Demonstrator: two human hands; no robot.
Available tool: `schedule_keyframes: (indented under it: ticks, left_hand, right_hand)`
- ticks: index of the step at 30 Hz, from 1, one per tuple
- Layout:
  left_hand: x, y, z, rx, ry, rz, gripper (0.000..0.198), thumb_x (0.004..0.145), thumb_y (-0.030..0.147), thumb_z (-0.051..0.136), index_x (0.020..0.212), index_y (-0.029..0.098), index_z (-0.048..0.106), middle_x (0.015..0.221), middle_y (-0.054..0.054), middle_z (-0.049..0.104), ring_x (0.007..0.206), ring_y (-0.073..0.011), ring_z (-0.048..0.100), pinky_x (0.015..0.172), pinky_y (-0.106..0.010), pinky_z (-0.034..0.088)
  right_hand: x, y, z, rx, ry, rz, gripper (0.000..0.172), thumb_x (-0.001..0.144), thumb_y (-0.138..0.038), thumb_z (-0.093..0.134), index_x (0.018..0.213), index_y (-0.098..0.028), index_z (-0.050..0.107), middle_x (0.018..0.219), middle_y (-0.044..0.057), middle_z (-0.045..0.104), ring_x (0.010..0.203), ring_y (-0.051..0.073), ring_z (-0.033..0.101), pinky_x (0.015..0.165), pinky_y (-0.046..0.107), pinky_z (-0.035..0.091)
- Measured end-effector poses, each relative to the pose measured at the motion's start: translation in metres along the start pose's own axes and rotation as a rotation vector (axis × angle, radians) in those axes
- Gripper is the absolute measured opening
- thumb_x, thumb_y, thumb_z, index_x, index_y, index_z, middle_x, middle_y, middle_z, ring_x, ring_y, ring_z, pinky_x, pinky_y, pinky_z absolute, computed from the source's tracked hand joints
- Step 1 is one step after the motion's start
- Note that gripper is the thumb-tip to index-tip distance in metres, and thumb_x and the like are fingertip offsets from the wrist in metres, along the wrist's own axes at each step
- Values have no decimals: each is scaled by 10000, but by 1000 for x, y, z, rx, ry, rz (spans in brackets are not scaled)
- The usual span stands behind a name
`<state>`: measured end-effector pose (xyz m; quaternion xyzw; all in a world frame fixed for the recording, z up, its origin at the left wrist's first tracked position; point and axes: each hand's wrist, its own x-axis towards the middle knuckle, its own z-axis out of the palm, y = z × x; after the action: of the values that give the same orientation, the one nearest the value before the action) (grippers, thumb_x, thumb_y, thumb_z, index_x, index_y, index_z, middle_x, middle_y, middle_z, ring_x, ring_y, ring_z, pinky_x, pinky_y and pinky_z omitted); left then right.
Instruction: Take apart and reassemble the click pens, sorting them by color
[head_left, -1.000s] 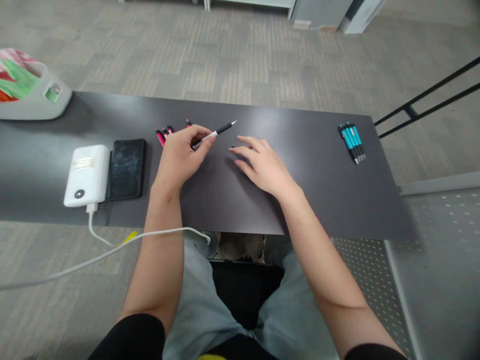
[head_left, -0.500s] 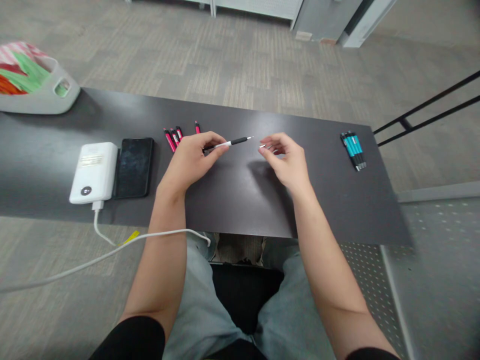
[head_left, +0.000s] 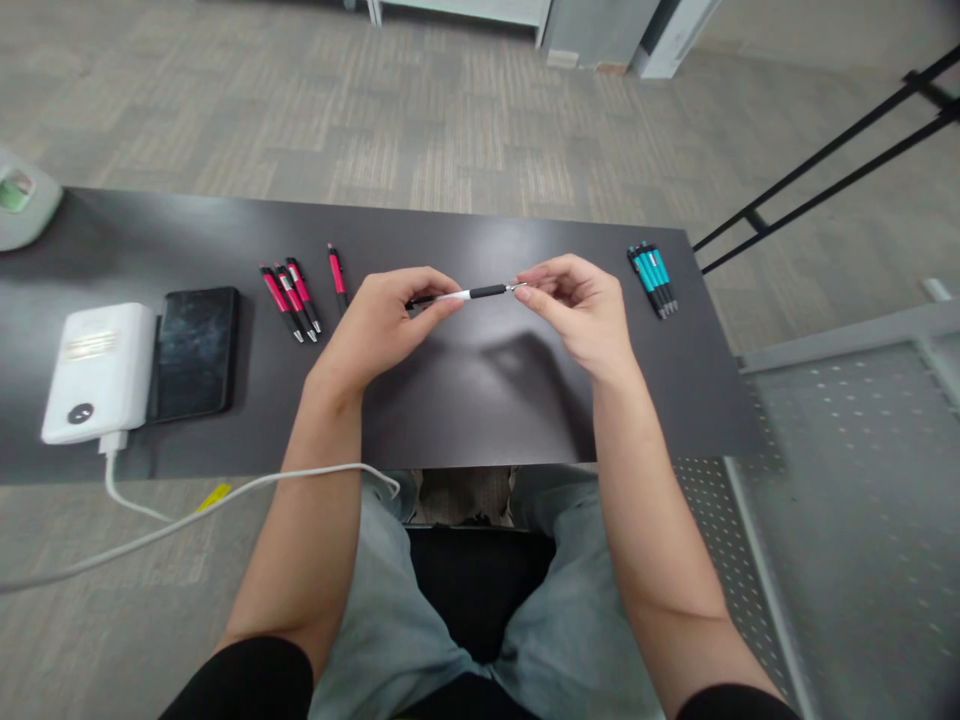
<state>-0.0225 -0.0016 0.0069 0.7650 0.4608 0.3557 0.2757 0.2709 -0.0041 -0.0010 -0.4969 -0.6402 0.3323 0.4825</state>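
My left hand [head_left: 401, 315] is closed around the rear of a white pen with a black grip [head_left: 486, 292], held level above the table and pointing right. Between the thumb and fingertips of my right hand [head_left: 581, 310] is a small silver pen tip [head_left: 517, 286], which now meets the front end of the pen. Whether it is threaded on, I cannot tell. One pink and black pen [head_left: 337, 275] lies just beyond my left hand, and several more pink pens [head_left: 291, 300] lie left of it.
Several teal pens [head_left: 652, 280] lie together at the table's right end. A white power bank [head_left: 101, 370] and a black phone [head_left: 196, 352] sit on the left of the dark table [head_left: 465, 420]. A white cable [head_left: 247, 485] crosses my left forearm. A white basket [head_left: 30, 205] stands far left.
My right hand has brought the silver tip left onto the front of the pen, closing the gap between them. The view has shifted right, so the table items appear farther left.
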Motion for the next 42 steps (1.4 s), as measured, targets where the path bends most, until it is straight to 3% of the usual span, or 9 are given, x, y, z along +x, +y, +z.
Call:
schedule_keyframes:
  ticks: [8, 18, 23, 26, 29, 32, 36, 39, 42]
  left_hand:
    - [9, 14, 18, 18, -32, 28, 398, 1184, 680, 799, 1170, 317, 961, 1130, -79, 965, 1057, -329, 876, 978, -440, 705]
    - [17, 9, 32, 42, -25, 118, 428, 1177, 690, 805, 1170, 285, 945, 1160, -99, 960, 1073, -332, 872, 1005, -449, 694]
    - [18, 9, 37, 46, -79, 111, 415, 1258, 572, 688, 1132, 273, 948, 1105, -86, 943, 1038, -309, 872, 1020, -433, 661]
    - [19, 9, 38, 68, -50, 161, 298, 1195, 533, 802, 1129, 272, 930, 1141, -88, 930, 1073, -311, 862, 1043, -437, 659]
    - [19, 9, 39, 66, -10, 158, 323, 1131, 564, 887, 1228, 257, 914, 1214, -103, 928, 1138, -322, 854, 1066, -435, 673]
    - [18, 8, 40, 40, -84, 73, 402, 1199, 621, 781, 1311, 262, 921, 1171, -93, 954, 1090, -320, 875, 1029, -417, 674]
    - [17, 9, 40, 54, -127, 65, 420, 1233, 609, 718, 1150, 274, 958, 1078, -80, 964, 1008, -315, 890, 977, -407, 659]
    - [18, 10, 39, 92, -72, 98, 370, 1190, 592, 784, 1156, 274, 970, 1166, -92, 976, 1066, -321, 893, 1015, -418, 664]
    - [17, 10, 40, 82, -80, 87, 412, 1224, 595, 724, 1163, 273, 973, 1168, -95, 973, 1068, -320, 890, 1013, -417, 666]
  right_hand:
    - [-8, 0, -20, -158, -4, -16, 411, 1084, -701, 970, 1115, -295, 911, 1077, 66, 897, 985, 284, 781, 962, 452, 670]
    - [-13, 6, -20, -346, -122, -25, 634, 1281, -830, 635, 920, -309, 614, 878, 32, 682, 948, 287, 686, 944, 414, 557]
    - [-13, 9, -20, -366, -89, -23, 600, 1290, -803, 641, 947, -312, 606, 888, 27, 670, 952, 285, 670, 934, 406, 538]
    - [-13, 12, -20, -362, -87, -43, 607, 1291, -816, 625, 948, -316, 593, 881, 23, 651, 957, 285, 664, 931, 400, 533]
    - [-12, 14, -19, -354, -84, -53, 616, 1293, -829, 597, 953, -315, 583, 888, 23, 635, 951, 283, 651, 933, 403, 528]
    - [-10, 15, -18, -333, -77, -69, 621, 1289, -843, 581, 964, -314, 588, 907, 29, 629, 963, 285, 640, 954, 415, 536]
    - [-10, 15, -17, -318, -80, -107, 628, 1277, -867, 577, 971, -318, 578, 925, 36, 617, 980, 292, 634, 965, 427, 541]
    - [-10, 17, -17, -326, -71, -97, 638, 1269, -879, 582, 960, -322, 564, 920, 37, 611, 983, 297, 633, 968, 430, 548]
    - [-9, 19, -17, -325, -51, -104, 636, 1280, -875, 550, 965, -322, 560, 942, 42, 620, 991, 298, 637, 982, 438, 559]
